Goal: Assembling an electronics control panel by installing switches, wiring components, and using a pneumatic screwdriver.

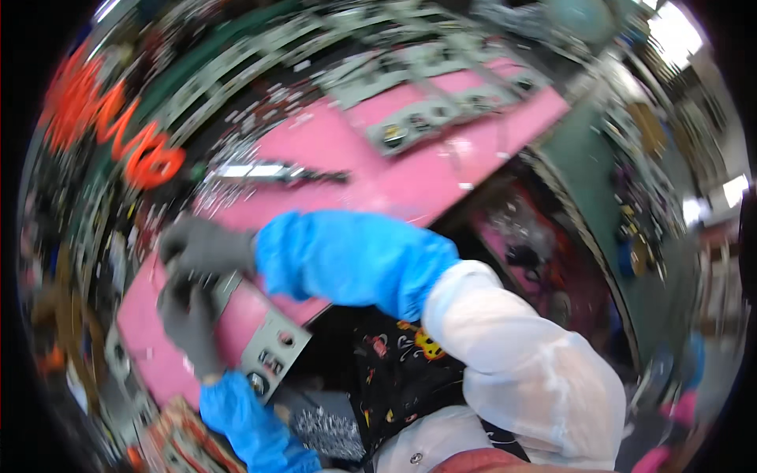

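My left hand [189, 323] and my right hand [203, 246], both in grey gloves, meet over the left end of a pink tabletop [378, 189]. The fingers of each are curled, almost touching the other's. Whatever they pinch is small and smeared by motion, so I cannot make it out. Beneath and beside them a light grey metal panel [272, 343] lies at the table's near edge, with round holes and dark fittings in it. Part of the panel is hidden by the gloves. Blue sleeve covers reach up both forearms.
Beyond my right hand lies a silver power screwdriver [264, 172] with a dark bit, near an orange coiled hose [154, 164]. Small metal parts are scattered behind it. More grey panels [426, 122] stand at the far side. A container of shiny screws [323, 430] sits below the table edge.
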Motion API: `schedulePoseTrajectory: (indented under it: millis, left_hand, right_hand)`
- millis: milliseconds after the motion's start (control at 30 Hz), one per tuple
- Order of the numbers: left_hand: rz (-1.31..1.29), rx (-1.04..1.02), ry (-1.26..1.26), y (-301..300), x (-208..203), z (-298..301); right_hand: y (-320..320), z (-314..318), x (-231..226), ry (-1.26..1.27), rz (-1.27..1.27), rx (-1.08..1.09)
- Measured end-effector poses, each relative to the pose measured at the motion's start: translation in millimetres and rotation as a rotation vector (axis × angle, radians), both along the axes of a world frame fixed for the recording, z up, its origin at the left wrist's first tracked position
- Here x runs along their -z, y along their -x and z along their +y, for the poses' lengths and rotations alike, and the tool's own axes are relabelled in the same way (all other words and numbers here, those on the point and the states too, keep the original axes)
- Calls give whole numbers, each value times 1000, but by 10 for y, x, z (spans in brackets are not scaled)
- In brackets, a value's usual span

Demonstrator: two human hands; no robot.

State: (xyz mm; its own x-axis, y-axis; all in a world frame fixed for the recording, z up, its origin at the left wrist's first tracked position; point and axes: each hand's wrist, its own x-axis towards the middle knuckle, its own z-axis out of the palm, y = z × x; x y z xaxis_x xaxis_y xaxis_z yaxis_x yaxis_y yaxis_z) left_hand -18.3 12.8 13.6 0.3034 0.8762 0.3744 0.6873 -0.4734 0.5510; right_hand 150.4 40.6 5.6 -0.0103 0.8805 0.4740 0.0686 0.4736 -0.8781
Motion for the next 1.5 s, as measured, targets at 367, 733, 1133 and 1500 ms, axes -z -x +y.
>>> schedulePoseTrajectory:
  millis: [367, 733, 1133, 1500]
  left_hand:
    - [66, 29, -3, -171, 64, 54]
    - [-42, -23, -156, -92, 41, 42]
    - [-21, -69, 8, -91, 69, 102]
    - [-83, -53, 180, -32, 110, 198]
  right_hand:
    - [-220, -9, 55, -5, -6, 45]
    - [-238, -91, -137, 164, -114, -94]
    - [-139, -50, -33, 312, -70, -108]
    - [-60, -6, -30, 263, -143, -47]
